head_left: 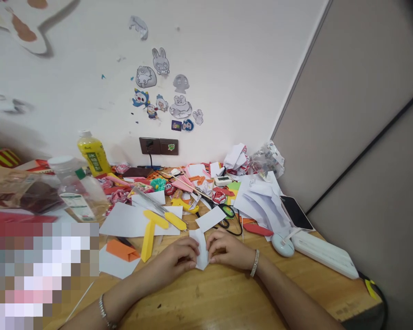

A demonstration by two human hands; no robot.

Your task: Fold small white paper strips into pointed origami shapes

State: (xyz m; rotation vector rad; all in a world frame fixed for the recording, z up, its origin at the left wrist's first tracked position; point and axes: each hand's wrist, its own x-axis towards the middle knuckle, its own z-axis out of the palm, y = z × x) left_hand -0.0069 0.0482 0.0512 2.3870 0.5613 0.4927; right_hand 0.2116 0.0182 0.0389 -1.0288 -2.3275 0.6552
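Across the frame's lower half runs a wooden table (206, 298) strewn with paper scraps, scissors (227, 215) and a yellow bottle (93, 153), against a white stickered wall (227, 68). At lower centre, left hand (179, 259) and right hand (229, 251) pinch a folded white paper (201, 250), long axis pointing away toward the wall.

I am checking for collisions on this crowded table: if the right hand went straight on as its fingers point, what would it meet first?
The right hand points left at the folded white paper, which its fingers touch; just behind that, probably the left hand.
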